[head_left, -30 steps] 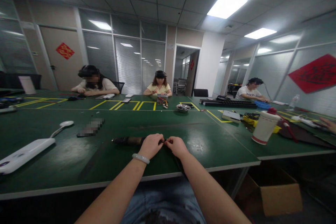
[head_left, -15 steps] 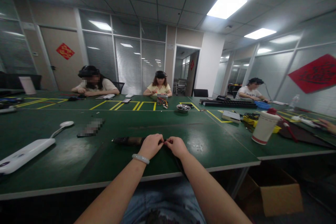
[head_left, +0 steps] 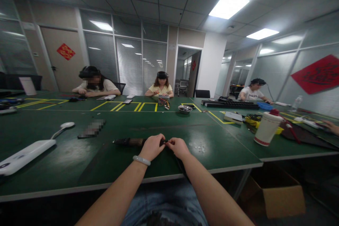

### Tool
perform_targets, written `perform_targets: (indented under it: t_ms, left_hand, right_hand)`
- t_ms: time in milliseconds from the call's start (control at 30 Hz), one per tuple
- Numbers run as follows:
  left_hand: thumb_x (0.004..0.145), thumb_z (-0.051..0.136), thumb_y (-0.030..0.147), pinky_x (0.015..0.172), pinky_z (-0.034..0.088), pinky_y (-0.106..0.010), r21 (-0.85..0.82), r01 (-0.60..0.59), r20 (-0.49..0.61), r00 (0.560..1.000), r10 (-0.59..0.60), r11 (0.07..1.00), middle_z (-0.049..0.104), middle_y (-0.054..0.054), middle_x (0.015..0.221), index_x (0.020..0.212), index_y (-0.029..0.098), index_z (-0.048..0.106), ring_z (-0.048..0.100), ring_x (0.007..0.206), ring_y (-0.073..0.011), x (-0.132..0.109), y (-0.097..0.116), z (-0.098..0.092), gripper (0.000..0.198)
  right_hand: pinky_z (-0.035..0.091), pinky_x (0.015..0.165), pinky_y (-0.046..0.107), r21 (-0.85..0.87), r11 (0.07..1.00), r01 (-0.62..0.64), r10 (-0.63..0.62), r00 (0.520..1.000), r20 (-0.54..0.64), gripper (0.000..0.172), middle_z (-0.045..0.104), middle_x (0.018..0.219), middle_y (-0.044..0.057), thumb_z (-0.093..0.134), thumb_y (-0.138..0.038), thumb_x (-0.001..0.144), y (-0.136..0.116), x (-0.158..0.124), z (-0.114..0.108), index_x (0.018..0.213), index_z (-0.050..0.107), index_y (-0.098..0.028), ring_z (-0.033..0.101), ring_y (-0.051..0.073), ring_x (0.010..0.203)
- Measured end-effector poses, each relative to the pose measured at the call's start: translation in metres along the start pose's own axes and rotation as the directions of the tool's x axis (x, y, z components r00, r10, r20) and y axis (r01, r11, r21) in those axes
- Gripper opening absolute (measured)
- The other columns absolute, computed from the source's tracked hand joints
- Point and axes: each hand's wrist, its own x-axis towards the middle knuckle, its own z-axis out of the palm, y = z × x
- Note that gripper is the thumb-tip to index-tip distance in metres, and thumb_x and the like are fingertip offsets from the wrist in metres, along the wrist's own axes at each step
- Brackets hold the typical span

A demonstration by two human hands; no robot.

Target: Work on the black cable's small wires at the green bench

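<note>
My left hand, with a pale bangle on the wrist, is closed and rests on the green table over the end of a dark, brownish elongated object lying flat. My right hand is closed too, its fingertips pinched against those of the left hand. What the fingers pinch between them is too small to make out. Both forearms reach forward from my lap.
A white device with a stalk lies at the left. A white jug with a red lid stands at the right, and a metal bowl sits farther back. Three people sit along the far side. A cardboard box is on the floor at the right.
</note>
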Motion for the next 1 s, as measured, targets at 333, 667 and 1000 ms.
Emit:
perform_targets:
  t_ms: [333, 667, 1000]
  left_hand:
    - [0.084, 0.053, 0.023, 0.082, 0.041, -0.031, -0.013, -0.041, -0.04, 0.998, 0.04, 0.999, 0.065, -0.004, 0.092, 0.096, 0.022, 0.057, 0.06, 0.089, -0.0189, -0.0026, 0.0018, -0.0011, 0.013]
    - [0.081, 0.055, 0.023, 0.084, 0.041, -0.032, -0.014, -0.043, -0.021, 0.999, 0.043, 0.999, 0.065, -0.004, 0.093, 0.095, 0.021, 0.059, 0.059, 0.09, -0.0194, -0.0028, 0.0039, -0.0034, 0.014]
    - [0.082, 0.055, 0.024, 0.085, 0.041, -0.033, -0.014, -0.025, -0.009, 1.0, 0.025, 1.0, 0.065, -0.004, 0.094, 0.095, 0.022, 0.06, 0.059, 0.091, -0.0196, -0.0026, 0.0037, -0.0023, 0.014]
  right_hand:
    - [0.035, 0.053, 0.021, 0.001, 1.0, -0.01, 0.01, 1.0, -0.009, 0.02, 0.066, 0.069, 0.0, 0.061, -0.037, 0.084, 0.0001, 0.0, -0.0001, 0.082, 0.069, -0.019, 0.054, 0.01, 0.055]
    - [0.034, 0.053, 0.02, 0.002, 1.0, 0.012, -0.012, 1.0, -0.028, 0.019, 0.066, 0.071, 0.0, 0.061, -0.037, 0.084, 0.0056, 0.002, 0.0042, 0.082, 0.069, -0.02, 0.054, 0.009, 0.056]
    - [0.034, 0.055, 0.021, -0.026, 0.999, 0.025, -0.026, 0.999, -0.033, 0.019, 0.068, 0.075, 0.001, 0.061, -0.036, 0.083, 0.0026, 0.0009, 0.001, 0.083, 0.069, -0.02, 0.056, 0.011, 0.062]
